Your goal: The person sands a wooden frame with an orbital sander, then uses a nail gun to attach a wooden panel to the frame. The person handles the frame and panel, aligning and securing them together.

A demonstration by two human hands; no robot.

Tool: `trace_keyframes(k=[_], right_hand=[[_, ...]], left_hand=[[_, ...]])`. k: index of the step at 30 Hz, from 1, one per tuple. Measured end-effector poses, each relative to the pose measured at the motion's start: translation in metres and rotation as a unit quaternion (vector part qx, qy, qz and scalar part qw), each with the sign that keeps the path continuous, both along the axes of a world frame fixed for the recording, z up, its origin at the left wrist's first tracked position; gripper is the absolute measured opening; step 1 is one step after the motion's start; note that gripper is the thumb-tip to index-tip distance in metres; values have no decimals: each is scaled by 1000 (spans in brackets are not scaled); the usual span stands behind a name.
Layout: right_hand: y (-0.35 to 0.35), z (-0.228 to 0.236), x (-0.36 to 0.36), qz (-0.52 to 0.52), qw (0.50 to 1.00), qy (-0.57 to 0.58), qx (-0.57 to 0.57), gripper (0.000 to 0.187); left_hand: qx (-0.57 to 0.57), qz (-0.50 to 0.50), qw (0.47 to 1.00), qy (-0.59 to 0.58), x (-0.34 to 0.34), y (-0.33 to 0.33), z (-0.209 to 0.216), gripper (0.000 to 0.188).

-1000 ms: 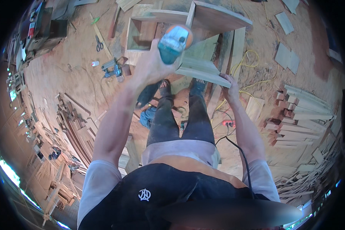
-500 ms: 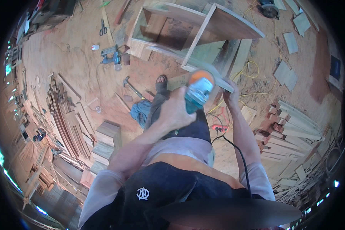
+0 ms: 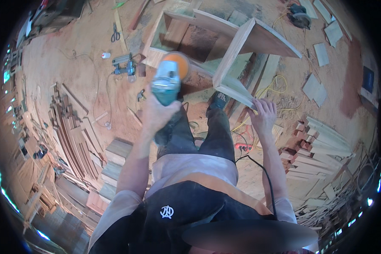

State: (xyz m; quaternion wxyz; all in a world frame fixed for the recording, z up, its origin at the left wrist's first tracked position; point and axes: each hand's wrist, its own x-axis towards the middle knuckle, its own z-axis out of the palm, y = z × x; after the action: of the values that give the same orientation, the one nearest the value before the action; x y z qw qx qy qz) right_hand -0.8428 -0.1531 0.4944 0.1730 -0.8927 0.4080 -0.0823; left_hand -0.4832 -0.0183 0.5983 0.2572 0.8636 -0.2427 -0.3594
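My left hand (image 3: 155,115) is wrapped around the green body of an angle grinder (image 3: 165,84) with a silver head. Its orange disc (image 3: 181,63), blurred at the rim, is over the near long side of an open wooden frame (image 3: 233,53); whether it touches the wood I cannot tell. The frame has a cross board and a pointed right end, and lies on the ground beyond my feet. At its near right corner my right hand (image 3: 264,113) grips the edge of a board, fingers bent over it.
A nail gun (image 3: 125,65) and scissors (image 3: 115,33) lie left of the frame. Stacked wood strips (image 3: 72,131) stand at left, cut blocks (image 3: 313,148) at right. A yellow cord (image 3: 279,86) and red power strip (image 3: 243,147) lie near my right arm. A circular saw (image 3: 299,17) sits far right.
My left hand has carried the grinder left along the frame, away from the right corner. The frame sits slightly lower and further right in view. My right hand stays on its edge, fingers now showing on top.
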Motion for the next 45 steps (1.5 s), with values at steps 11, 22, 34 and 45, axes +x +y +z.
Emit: trace_keyframes(k=[11,22,34,45], right_hand=[[-20,-9,-27,37,996,54,55,36],[-16,35,22,18,1000,1,-24,52],[53,100,169,52,967,-217,120,91],[-2,13,88,-11,994,63,87,36]], left_hand=[[-6,39,999,33,94,39,-22,77],[-145,258,941,164,115,72,-34,45],[-245,269,917,161,66,37,-29,48],[6,94,995,13,12,23,-177,79]])
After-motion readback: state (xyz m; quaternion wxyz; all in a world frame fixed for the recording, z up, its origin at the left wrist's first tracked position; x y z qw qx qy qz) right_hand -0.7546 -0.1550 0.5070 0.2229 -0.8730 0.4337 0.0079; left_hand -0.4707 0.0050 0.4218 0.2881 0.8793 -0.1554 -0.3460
